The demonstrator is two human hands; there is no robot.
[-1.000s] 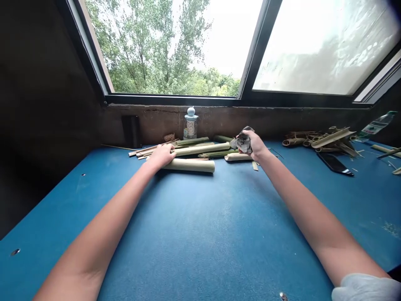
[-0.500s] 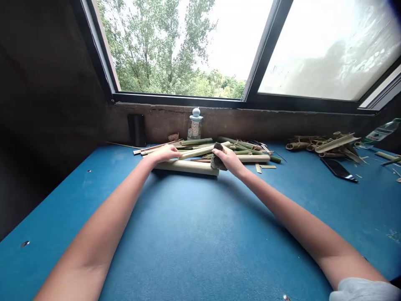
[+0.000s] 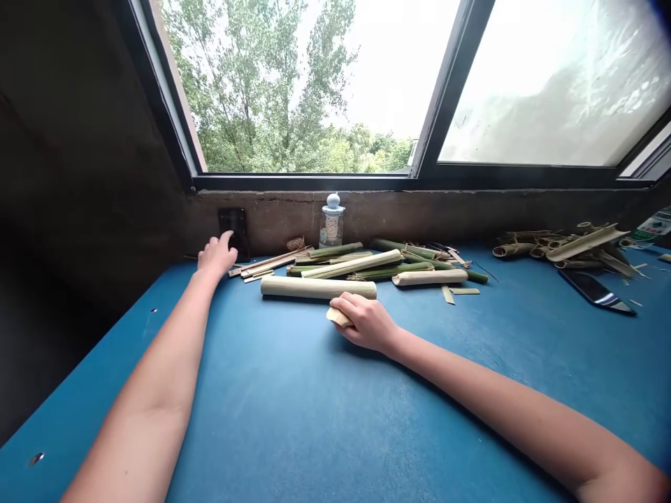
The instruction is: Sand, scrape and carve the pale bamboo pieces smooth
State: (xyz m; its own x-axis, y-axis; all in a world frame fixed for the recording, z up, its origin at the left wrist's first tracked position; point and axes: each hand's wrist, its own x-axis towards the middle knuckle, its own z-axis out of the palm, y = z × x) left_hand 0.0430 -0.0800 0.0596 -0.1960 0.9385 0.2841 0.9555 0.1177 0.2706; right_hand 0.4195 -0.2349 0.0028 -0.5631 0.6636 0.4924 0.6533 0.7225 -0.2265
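Observation:
My right hand (image 3: pixel 367 321) is closed around a folded piece of sandpaper (image 3: pixel 340 317), its pale side showing, low over the tabletop. Just behind that hand lies a thick, peeled bamboo tube (image 3: pixel 309 287), flat and crosswise on the blue table. Off to the left, my left hand (image 3: pixel 214 256) has its fingers apart and holds nothing. It is in front of a dark, phone-like slab (image 3: pixel 234 227) leaning on the wall; I cannot tell whether they touch.
Behind the tube are piled bamboo pieces (image 3: pixel 354 264) and flat strips (image 3: pixel 270 264). A lidded jar (image 3: pixel 331 227) stands by the wall. At right lie split bamboo (image 3: pixel 581 244), a black phone (image 3: pixel 595 290) and a plastic bottle (image 3: pixel 653 227). The blue table (image 3: pixel 293 412) extends toward me.
My left hand has left the bamboo tube and moved left toward the dark slab. My right hand has come nearer to me, and the sandpaper now shows its pale side instead of its dark one.

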